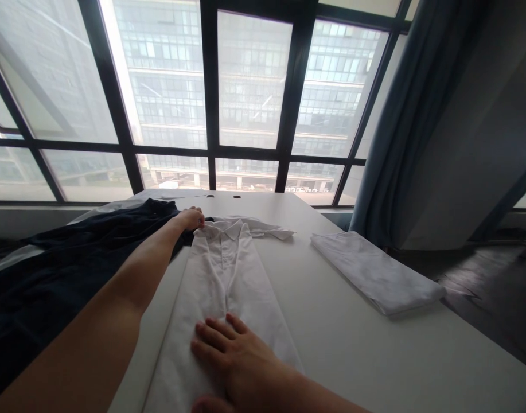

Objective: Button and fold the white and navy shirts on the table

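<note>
A white collared shirt (245,275) lies lengthwise on the table, its sides folded in to a long narrow shape. Its collar points away from me, and a sleeve reaches out to the right behind the collar. At the shirt's far left corner, beside the collar, my left hand (191,218) has its fingers closed on the fabric. My right hand (237,353) rests flat on the near part of the shirt front, fingers spread. Dark navy clothing (73,269) lies to the left, partly hidden under my left forearm.
On the right side of the white table (340,338) is a folded white cloth (374,272). Two round cable holes sit near the far edge. Large windows (254,80) stand behind the table, and a blue-grey curtain (400,126) hangs at the right.
</note>
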The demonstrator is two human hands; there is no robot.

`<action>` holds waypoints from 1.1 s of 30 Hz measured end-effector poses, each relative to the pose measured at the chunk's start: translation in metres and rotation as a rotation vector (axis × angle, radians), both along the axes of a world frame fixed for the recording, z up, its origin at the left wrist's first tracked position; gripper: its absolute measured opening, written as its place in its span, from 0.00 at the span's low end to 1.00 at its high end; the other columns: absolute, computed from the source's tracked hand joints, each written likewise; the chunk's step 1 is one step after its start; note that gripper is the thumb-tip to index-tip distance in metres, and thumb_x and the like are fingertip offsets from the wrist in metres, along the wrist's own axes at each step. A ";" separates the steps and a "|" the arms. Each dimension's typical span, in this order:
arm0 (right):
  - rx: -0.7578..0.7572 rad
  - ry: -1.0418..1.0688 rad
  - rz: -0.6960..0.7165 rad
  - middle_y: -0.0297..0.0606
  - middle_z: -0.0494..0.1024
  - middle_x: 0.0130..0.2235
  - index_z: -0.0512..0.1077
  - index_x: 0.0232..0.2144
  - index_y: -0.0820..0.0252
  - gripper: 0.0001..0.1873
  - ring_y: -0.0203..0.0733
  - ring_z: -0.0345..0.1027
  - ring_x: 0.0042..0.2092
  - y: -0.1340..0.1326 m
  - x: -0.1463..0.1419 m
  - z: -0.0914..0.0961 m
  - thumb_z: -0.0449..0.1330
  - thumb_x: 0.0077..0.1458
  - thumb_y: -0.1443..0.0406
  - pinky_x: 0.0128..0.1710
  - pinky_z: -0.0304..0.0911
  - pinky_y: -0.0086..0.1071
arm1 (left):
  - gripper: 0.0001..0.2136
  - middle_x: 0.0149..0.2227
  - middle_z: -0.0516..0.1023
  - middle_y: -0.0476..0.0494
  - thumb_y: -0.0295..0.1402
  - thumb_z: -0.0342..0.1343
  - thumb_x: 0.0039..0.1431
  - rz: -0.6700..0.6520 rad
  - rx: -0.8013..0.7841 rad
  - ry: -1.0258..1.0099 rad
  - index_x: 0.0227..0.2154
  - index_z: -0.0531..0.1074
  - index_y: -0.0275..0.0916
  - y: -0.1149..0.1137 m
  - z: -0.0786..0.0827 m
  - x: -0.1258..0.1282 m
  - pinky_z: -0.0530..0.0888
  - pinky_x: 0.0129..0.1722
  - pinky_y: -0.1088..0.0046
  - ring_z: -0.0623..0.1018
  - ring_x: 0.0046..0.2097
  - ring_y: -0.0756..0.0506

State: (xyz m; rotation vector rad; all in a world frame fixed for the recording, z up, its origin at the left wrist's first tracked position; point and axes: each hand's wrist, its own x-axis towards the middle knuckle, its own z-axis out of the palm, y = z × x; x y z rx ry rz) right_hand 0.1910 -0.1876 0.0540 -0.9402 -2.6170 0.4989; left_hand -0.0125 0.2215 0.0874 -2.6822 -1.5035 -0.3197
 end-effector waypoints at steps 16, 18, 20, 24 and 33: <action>0.030 0.003 0.003 0.46 0.57 0.68 0.57 0.67 0.59 0.37 0.51 0.48 0.68 -0.004 0.000 0.006 0.53 0.64 0.46 0.69 0.35 0.48 | 0.08 0.30 0.80 0.44 0.37 0.62 0.51 -0.030 -0.094 -0.068 0.29 0.78 0.38 -0.040 0.010 0.030 0.73 0.37 0.70 0.79 0.36 0.41; 0.024 0.010 -0.004 0.46 0.58 0.68 0.57 0.66 0.58 0.36 0.51 0.49 0.68 -0.006 0.000 0.006 0.53 0.64 0.45 0.69 0.36 0.48 | 0.06 0.35 0.80 0.41 0.35 0.60 0.53 -0.059 -0.006 -0.037 0.28 0.78 0.38 -0.048 0.020 0.036 0.73 0.42 0.67 0.78 0.41 0.39; 0.027 0.011 -0.037 0.46 0.60 0.67 0.58 0.66 0.57 0.36 0.51 0.50 0.68 -0.008 -0.001 0.006 0.54 0.63 0.46 0.69 0.37 0.48 | 0.07 0.42 0.78 0.38 0.33 0.57 0.58 -0.077 0.083 -0.048 0.32 0.78 0.38 -0.058 0.030 0.041 0.71 0.47 0.63 0.77 0.45 0.38; 0.052 0.019 -0.187 0.45 0.61 0.66 0.60 0.64 0.59 0.32 0.51 0.49 0.68 -0.011 -0.003 0.013 0.55 0.64 0.50 0.69 0.35 0.50 | 0.11 0.49 0.72 0.35 0.31 0.50 0.65 -0.098 0.258 -0.075 0.41 0.75 0.32 -0.072 0.055 0.045 0.68 0.52 0.59 0.72 0.51 0.37; 0.009 -0.015 -0.216 0.45 0.56 0.68 0.59 0.66 0.61 0.32 0.49 0.45 0.70 -0.006 0.007 0.020 0.51 0.67 0.52 0.70 0.35 0.50 | 0.24 0.62 0.59 0.19 0.33 0.49 0.70 0.153 0.326 -0.299 0.60 0.56 0.16 -0.050 0.098 0.036 0.62 0.58 0.56 0.64 0.60 0.35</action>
